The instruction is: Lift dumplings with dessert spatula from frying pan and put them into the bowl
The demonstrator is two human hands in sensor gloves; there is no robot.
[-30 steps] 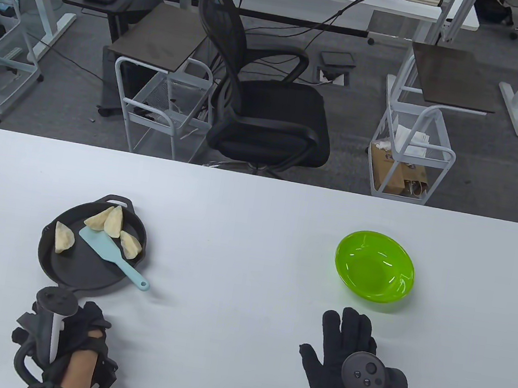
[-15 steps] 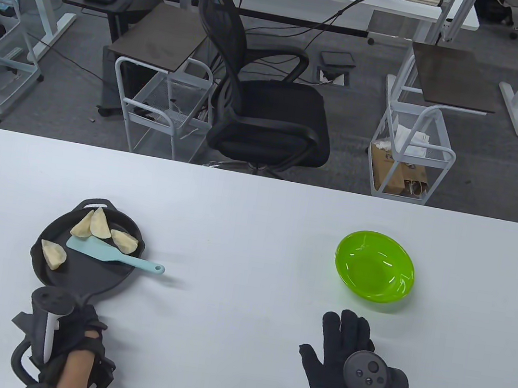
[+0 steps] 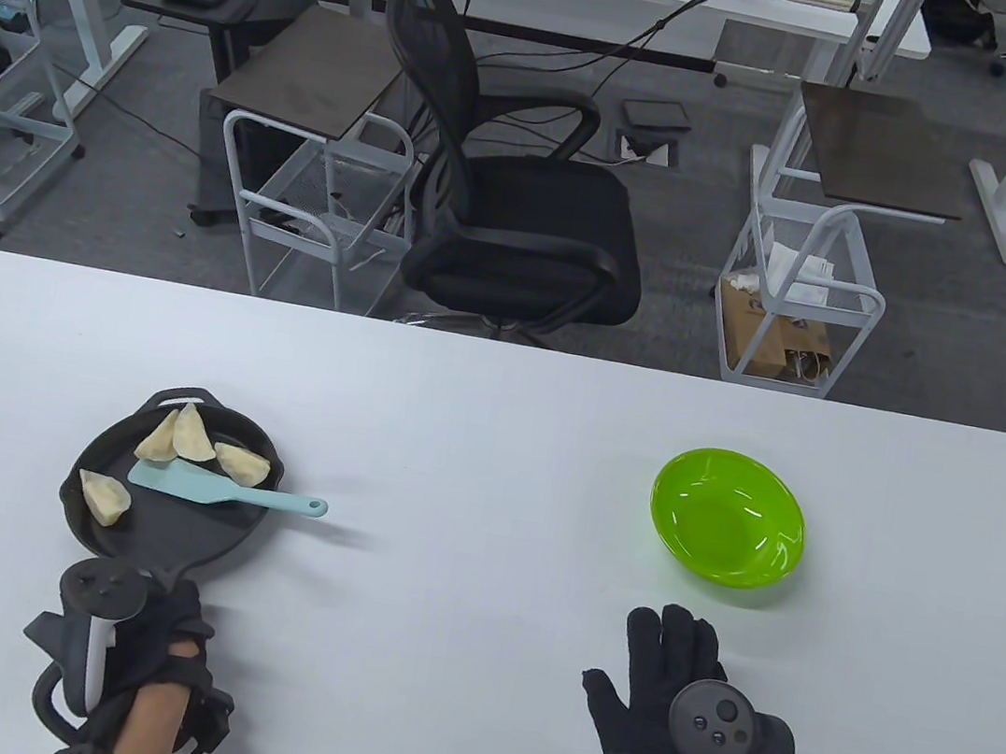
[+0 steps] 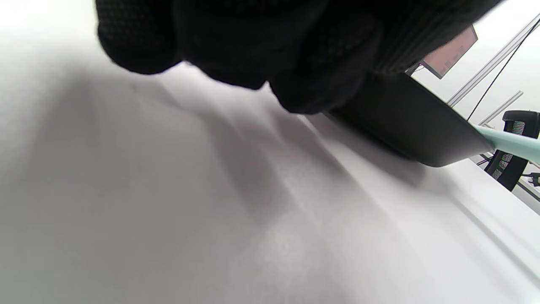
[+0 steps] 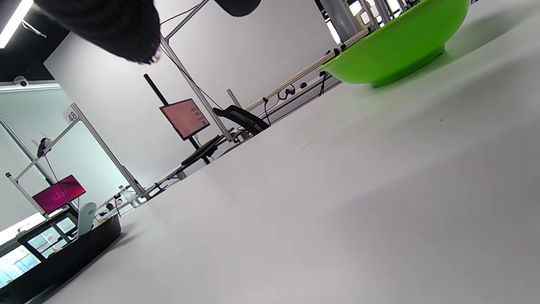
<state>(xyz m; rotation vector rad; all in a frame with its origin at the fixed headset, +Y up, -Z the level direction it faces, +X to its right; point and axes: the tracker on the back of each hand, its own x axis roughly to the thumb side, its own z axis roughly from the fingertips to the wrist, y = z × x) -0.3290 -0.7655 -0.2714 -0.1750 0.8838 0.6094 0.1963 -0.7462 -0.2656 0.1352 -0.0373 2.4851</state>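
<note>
A black frying pan sits at the table's left with several pale dumplings in it. A light blue dessert spatula lies flat in the pan, its handle sticking out over the right rim. My left hand grips the pan's handle at its near end; in the left wrist view the curled fingers wrap the dark handle of the pan. The empty green bowl stands at the right. My right hand rests flat and open on the table just in front of the bowl.
The white table stretches between pan and bowl. A black office chair and white wire carts stand beyond the far edge. In the right wrist view the bowl is at top right and the pan at bottom left.
The left hand turned the pan anticlockwise and shifted it slightly left; the spatula handle swung from pointing near-right to pointing right. The dumplings moved with the pan. The right hand stayed put.
</note>
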